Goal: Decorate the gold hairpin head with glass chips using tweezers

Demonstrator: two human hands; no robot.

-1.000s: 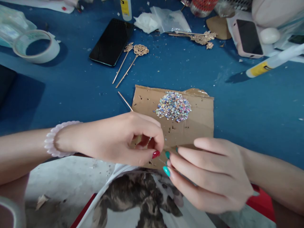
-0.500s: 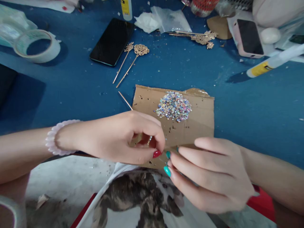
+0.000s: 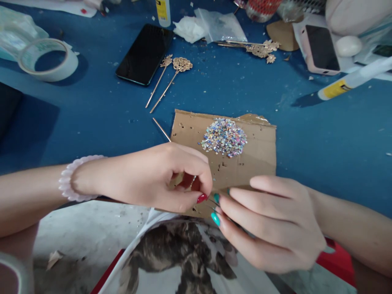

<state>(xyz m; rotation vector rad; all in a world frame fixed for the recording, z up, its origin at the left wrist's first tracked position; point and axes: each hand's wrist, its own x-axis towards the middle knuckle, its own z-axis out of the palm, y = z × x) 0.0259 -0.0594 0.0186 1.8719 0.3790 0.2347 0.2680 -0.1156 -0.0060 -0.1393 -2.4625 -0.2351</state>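
Observation:
My left hand [image 3: 165,175] is pinched closed over the near left part of a cardboard sheet [image 3: 260,151]. A thin metal stick [image 3: 161,130] pokes out beyond its back, and whether it is the thing between the fingers is hidden. My right hand [image 3: 272,222] faces it from the right, thumb and fingers closed around a thin tool, of which only the fine tips [image 3: 212,203] show near the left fingertips. A heap of small colourful stones [image 3: 225,137] lies on the cardboard beyond both hands.
Two gold hairpins [image 3: 171,83] lie beside a black phone [image 3: 145,54]. A tape roll [image 3: 48,60] is at the left. More hairpins [image 3: 259,49], a plastic bag [image 3: 222,26], a pink phone [image 3: 321,49] and a glue tube [image 3: 339,86] are farther back and right.
My right hand has shifted very slightly, and the fine tips by the left fingertips show a little more clearly. My left hand has barely moved.

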